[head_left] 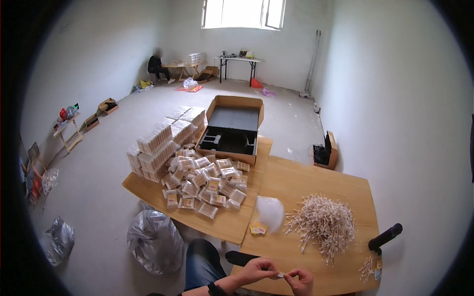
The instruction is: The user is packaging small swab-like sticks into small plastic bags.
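At the near edge of the pale wooden table (350, 185), the bare left hand (261, 270) and the bare right hand (300, 282) meet at a small whitish piece (280, 275); the fingers of each hand pinch it from opposite sides, thumb against forefinger; it is mostly covered and too small to tell its material. It looks very light and thin, probably soft enough to crumple, and perhaps slippery if it is plastic film; a gentle pinch at two opposite edges should suit it, since a hard pull could tear it.

Beyond the hands lies a loose heap of white-tipped cotton swabs (323, 222); their slim sticks look light and fairly stiff, yet easy to snap, and are best held mid-shaft, clear of the soft tips; to the heap's left rests a translucent stack of thin plastic bags (270, 214), likely limp and slick, with small yellow-and-white cards (258, 228) just beside it. Toward the right edge a black cylinder (385, 238) leans, with a small scatter of swabs (366, 270) near it; on the adjoining wooden surface to the left lies a pile of clear swab packets (207, 182).
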`<state>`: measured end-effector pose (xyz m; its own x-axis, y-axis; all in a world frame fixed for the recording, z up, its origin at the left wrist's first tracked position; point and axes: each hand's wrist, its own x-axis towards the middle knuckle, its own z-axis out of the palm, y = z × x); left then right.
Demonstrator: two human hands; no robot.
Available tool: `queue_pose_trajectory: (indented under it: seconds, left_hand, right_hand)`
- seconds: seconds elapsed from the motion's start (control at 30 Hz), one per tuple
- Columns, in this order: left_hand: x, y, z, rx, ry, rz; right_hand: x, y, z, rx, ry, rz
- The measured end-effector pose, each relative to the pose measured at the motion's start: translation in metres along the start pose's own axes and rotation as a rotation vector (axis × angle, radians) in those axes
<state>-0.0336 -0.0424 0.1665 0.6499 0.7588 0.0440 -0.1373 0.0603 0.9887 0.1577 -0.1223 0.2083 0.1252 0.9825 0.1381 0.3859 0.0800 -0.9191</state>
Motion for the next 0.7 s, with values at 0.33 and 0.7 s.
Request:
queue_pose_trajectory:
  seconds: [0.33, 0.7]
  left_hand:
    - [-0.004, -0.005, -0.007, -0.518, 0.056, -0.244]
    - [0.031, 0.014, -0.188, -0.755, 0.884, 0.227]
  right_hand:
    - [0.007, 0.024, 0.007, 0.385, -0.036, 0.017]
    - [-0.001, 0.130, 0.017, -0.020, 0.116, 0.213]
